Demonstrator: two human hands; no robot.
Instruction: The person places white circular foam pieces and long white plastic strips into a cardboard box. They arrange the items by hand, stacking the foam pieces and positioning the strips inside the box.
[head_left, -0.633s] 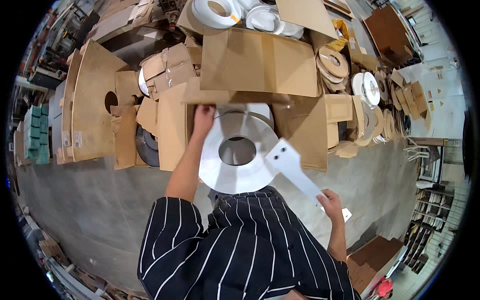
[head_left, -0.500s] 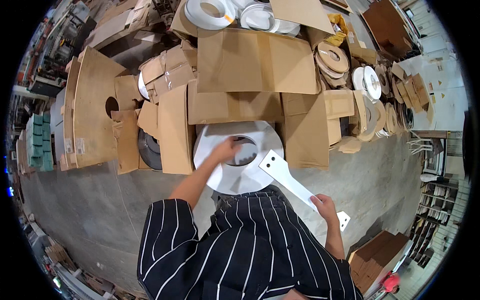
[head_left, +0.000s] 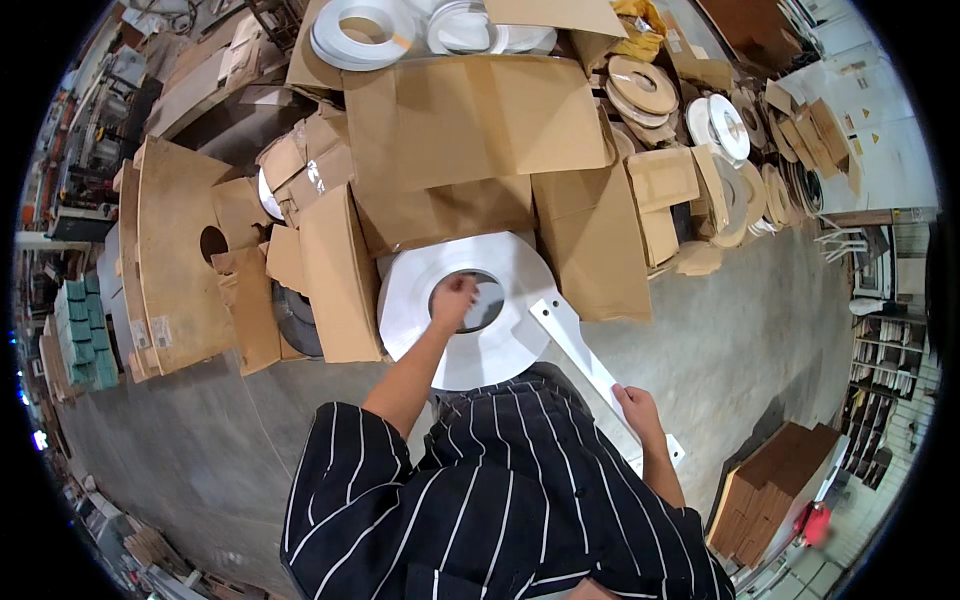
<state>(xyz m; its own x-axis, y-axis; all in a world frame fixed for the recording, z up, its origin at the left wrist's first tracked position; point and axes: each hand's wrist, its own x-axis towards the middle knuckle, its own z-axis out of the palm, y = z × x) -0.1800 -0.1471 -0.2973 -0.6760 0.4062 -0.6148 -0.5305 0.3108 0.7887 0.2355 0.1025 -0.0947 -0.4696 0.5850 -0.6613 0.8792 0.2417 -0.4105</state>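
A large white coil [head_left: 410,300], like a wide roll of edge banding, stands in an open cardboard box in front of me, with a round hole at its middle. My left hand [head_left: 457,293] is over the left part of that hole, its fingers bent and smeared by motion; whether they grip the coil's inner edge cannot be made out. My right hand [head_left: 636,408] is closed round the middle of a long white flat bar [head_left: 590,362] with wider, drilled ends. The bar slants from the coil's right side down toward my right forearm, which covers part of its lower end.
Cardboard flaps [head_left: 590,250] rise around the coil. Above are white rolls [head_left: 365,35] in another box. A plywood reel [head_left: 175,240] stands left; brown and white rolls [head_left: 720,130] are stacked right. Brown boards [head_left: 775,490] lie lower right on the concrete floor [head_left: 190,450].
The view has shifted, so the boxes appear farther left. My left hand has moved right relative to the coil, farther over its hole. The bar has turned steeper in my right hand.
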